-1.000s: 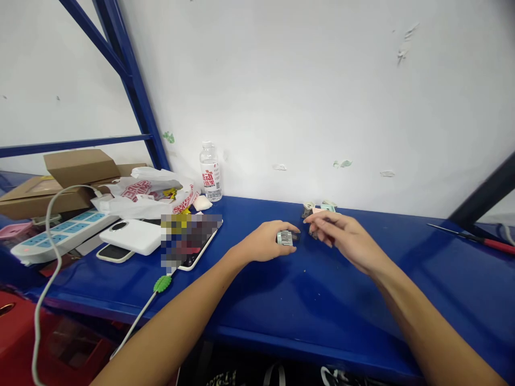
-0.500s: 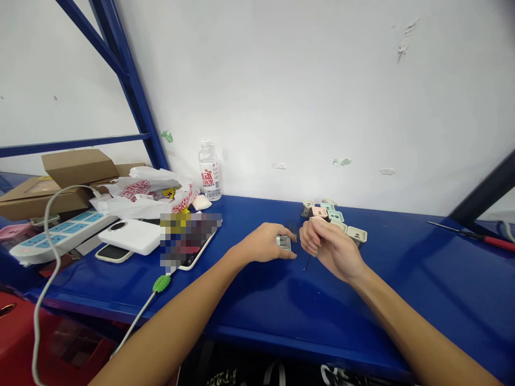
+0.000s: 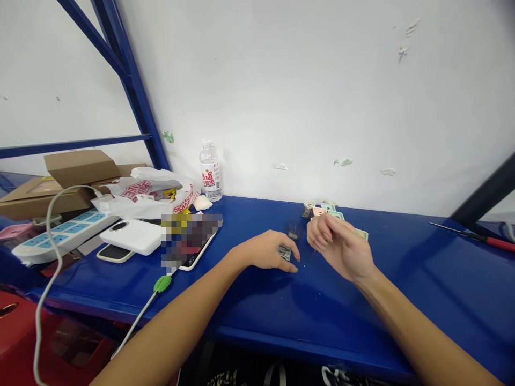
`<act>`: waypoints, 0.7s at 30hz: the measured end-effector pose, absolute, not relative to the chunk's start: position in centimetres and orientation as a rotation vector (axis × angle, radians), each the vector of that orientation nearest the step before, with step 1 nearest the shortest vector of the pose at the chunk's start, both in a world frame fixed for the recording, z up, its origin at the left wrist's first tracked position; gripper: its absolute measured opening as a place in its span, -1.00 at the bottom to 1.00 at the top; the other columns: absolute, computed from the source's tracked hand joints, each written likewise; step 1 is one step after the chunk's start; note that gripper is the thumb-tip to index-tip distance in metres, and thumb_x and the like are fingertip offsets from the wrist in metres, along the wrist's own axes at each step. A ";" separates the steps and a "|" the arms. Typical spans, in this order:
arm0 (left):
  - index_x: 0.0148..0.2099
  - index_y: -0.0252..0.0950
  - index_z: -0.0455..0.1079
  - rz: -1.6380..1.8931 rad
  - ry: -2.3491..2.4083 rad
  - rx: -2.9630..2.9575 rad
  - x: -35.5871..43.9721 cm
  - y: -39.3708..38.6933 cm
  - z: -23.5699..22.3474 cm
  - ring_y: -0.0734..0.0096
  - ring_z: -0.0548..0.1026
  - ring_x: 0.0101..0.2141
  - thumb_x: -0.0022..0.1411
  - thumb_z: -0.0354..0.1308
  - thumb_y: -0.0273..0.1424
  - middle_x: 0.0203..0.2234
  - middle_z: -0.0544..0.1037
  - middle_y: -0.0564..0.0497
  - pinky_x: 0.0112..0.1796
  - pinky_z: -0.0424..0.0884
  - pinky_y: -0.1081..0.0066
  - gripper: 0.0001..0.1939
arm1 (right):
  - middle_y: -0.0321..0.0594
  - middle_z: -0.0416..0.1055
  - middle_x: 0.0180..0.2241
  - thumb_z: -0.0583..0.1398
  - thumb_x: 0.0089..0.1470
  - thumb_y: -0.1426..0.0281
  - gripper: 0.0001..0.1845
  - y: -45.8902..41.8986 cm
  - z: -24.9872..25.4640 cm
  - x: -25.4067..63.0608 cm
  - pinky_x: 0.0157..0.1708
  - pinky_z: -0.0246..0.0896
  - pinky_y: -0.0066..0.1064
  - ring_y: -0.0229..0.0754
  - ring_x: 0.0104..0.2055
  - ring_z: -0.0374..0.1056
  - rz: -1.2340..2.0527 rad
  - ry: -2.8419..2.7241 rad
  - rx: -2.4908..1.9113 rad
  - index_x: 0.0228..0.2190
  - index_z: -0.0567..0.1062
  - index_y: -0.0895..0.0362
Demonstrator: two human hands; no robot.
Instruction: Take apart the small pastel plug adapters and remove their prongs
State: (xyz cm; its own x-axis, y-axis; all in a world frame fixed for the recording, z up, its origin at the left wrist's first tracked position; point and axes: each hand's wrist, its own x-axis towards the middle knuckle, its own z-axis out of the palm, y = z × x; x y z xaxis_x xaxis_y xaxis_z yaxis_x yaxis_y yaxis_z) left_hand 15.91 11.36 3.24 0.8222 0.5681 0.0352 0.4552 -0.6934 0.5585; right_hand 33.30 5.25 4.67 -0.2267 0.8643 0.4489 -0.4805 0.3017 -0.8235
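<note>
The left hand is curved low over the blue desk, its fingers partly closing around a small silver-grey ribbed block, which sits against the inner side of the fingertips. Just beyond those fingertips, a small dark translucent square piece lies on the desk, apart from both hands. The right hand is raised beside the left, its fingers curled and pressed together; a thin dark sliver shows just below them, but whether they pinch it cannot be told. Behind the right hand lies a cluster of small pastel plastic plug casings, partly hidden by it. Farther right on the desk rests a red-handled screwdriver.
</note>
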 end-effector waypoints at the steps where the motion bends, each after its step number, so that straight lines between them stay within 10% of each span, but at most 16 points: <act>1: -0.17 -0.16 0.54 0.277 0.739 2.474 16.0 11.3 3.2 0.50 0.39 -0.37 -0.01 0.31 -0.17 -0.38 0.47 0.11 -0.34 0.24 0.53 -0.67 | -0.29 0.10 -0.62 0.05 0.22 0.37 -0.60 5.2 4.8 33.3 -0.53 -0.14 -0.35 -0.24 -0.56 0.00 1.305 -1.244 -0.387 -0.65 0.31 0.14; 21: -0.29 -0.21 0.57 0.320 0.640 2.558 16.5 10.7 3.2 0.47 0.44 -0.35 0.16 0.19 -0.21 -0.40 0.49 0.04 -0.30 0.27 0.53 -0.78 | -0.29 0.05 -0.62 0.09 0.15 0.27 -0.63 4.5 5.5 33.2 -0.52 -0.10 -0.32 -0.21 -0.56 -0.04 1.203 -1.217 -0.401 -0.65 0.27 0.09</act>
